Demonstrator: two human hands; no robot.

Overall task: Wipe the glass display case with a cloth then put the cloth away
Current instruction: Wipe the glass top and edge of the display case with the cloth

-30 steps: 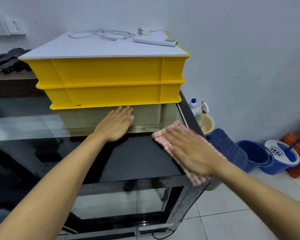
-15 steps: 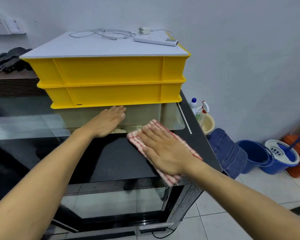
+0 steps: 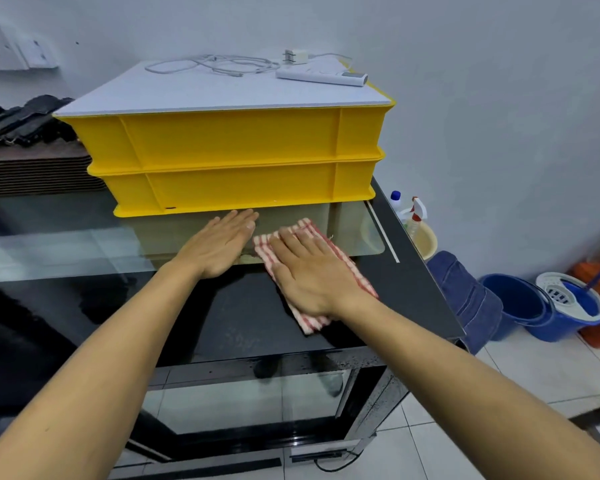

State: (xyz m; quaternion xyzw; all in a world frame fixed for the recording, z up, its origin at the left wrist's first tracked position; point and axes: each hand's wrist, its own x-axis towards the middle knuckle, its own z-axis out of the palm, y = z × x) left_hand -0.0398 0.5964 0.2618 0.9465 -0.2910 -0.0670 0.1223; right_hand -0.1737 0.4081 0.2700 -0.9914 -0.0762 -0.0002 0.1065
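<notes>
- Pressing flat on the red-and-white striped cloth [image 3: 329, 247], the right hand [image 3: 312, 275] lies palm down with its fingers straight and together; it grips nothing, only bears on the fabric.
- The cloth is spread on the top of the glass display case [image 3: 243, 320], under the right palm. One striped end shows beyond the fingertips and another beyond the heel of the hand, toward the person.
- The left hand [image 3: 219, 244] rests palm down on the same top, just beside the right hand, with its fingers straight and relaxed and nothing held. Its fingertips reach almost to the lower of the two yellow crates [image 3: 243, 164].
- The crates are stacked one on the other on the case top, just beyond both hands. A white board [image 3: 205, 91] covers the upper crate.
- On the board, far beyond the hands, lie a coiled white cable [image 3: 208, 64], a small white plug adapter [image 3: 295, 57] and a white power strip [image 3: 321, 77].
- Beyond the left hand and off to its outer side sits a stack of dark flat trays [image 3: 32, 171], with dark items on top that are too unclear to name.
- To the outer side of the right hand, on the floor past the case edge, stand a pale basin [image 3: 426, 239] holding a spray bottle [image 3: 417, 214] and a blue-capped bottle [image 3: 395, 199], a folded blue cloth [image 3: 465, 296], and a blue mop bucket [image 3: 548, 306].
- Below the hands, the front glass pane [image 3: 243, 403] of the case shows floor tiles through it.
</notes>
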